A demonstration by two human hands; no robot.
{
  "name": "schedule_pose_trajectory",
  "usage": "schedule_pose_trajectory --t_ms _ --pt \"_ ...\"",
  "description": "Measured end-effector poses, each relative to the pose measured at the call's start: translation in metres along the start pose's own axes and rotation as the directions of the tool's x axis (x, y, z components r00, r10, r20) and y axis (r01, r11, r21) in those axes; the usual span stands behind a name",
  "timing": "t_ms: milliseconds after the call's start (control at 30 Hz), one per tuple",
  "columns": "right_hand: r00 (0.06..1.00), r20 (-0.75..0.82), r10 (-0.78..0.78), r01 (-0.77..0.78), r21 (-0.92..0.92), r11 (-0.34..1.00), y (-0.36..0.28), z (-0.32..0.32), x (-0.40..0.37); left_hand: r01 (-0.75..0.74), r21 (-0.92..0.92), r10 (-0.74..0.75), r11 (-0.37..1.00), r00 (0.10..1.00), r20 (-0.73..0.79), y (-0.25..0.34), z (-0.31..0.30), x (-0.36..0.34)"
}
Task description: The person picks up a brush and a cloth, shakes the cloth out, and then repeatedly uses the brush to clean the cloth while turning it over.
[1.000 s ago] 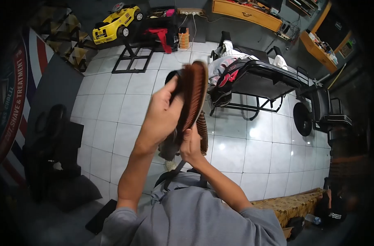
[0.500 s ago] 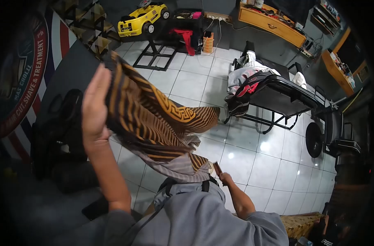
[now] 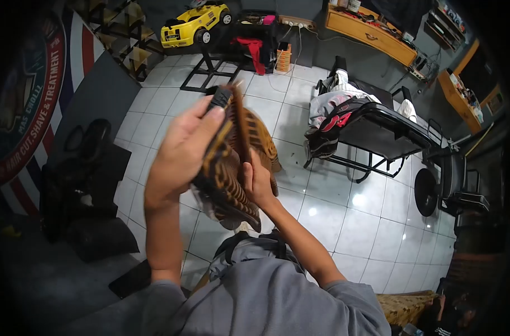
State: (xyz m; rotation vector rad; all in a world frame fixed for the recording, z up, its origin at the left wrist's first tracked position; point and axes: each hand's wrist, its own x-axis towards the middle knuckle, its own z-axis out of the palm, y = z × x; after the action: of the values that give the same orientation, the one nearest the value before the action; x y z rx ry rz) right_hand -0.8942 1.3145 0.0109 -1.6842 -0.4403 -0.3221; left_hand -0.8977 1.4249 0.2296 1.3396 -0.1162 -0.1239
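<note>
My left hand is raised in front of me, its thumb and fingers closed on the black edge of a striped black-and-gold cloth, which looks like a barber's cape. The cloth hangs in folds beneath that grip. My right hand is closed around a long brown brush, held upright against the cloth's right side. Motion blurs the brush, so its bristles are hard to make out. Part of the cloth shows behind the brush and past my right hand.
A black barber chair with clothes on it stands ahead right. Wooden drawer counters line the wall. At the back are a yellow toy car and a black metal frame. Another person is partly visible at lower right.
My left hand has moved right and closed on the cloth's edge. The cloth, earlier spread out and billowing, now hangs bunched. My right hand has risen from beside my waist, bringing the brush against the cloth.
</note>
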Motion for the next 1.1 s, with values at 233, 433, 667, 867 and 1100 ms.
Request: schedule_pose_trajectory --t_ms 233,433,667,867,1100 --pt "0.502 0.298 0.812 -0.262 -0.843 0.471 0.231 -0.062 -0.21 -0.374 0.042 0.368 0.926 0.877 -0.31 0.032 -0.054 -0.023" --pt "0.327 0.116 0.938 -0.366 -0.899 0.239 0.247 -0.142 -0.28 -0.123 0.136 0.141 0.983 0.981 -0.132 0.019 -0.086 -0.027" --pt "0.686 0.279 0.672 -0.69 0.543 0.479 0.047 -0.105 -0.063 -0.068 0.56 -0.079 0.826 0.969 0.234 0.003 -0.052 -0.009" --pt "0.821 0.427 0.379 -0.559 0.468 0.685 -0.031 -0.061 -0.023 -0.473 0.571 0.174 0.671 0.849 0.498 0.027 -0.029 -0.011" --pt "0.461 0.43 0.776 -0.269 -0.766 0.584 0.161 -0.058 -0.171 -0.592 0.544 0.65 0.595 0.752 0.109 0.055 -0.06 -0.024"
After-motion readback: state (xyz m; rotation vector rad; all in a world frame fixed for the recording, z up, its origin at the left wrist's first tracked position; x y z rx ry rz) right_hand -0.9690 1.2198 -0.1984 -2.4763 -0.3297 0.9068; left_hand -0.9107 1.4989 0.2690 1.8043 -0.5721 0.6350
